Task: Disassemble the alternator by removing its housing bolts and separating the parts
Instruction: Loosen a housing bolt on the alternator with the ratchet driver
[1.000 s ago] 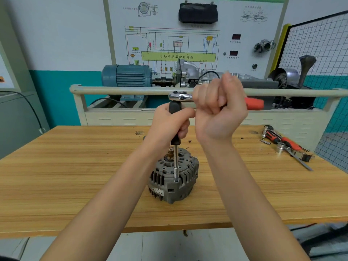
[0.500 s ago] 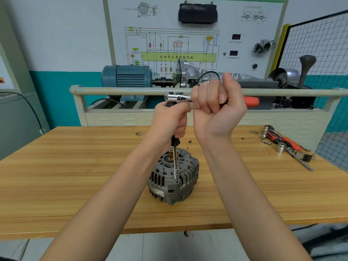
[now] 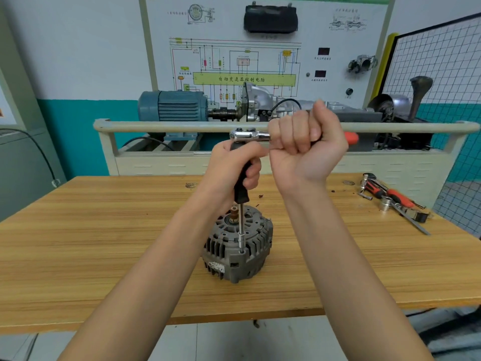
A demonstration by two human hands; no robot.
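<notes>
The alternator (image 3: 238,246) is dull grey cast metal, rough and matt, ribbed round its side; its shaft tip (image 3: 234,214) looks brassy; the rod (image 3: 241,227) standing on it is bright polished steel under a matt black grip (image 3: 242,183); above that the ratchet head (image 3: 248,134) is glossy chrome, its handle end (image 3: 351,138) red, plastic or rubber; the table (image 3: 104,243) beneath the alternator is smooth striped wood with a slight sheen.
</notes>
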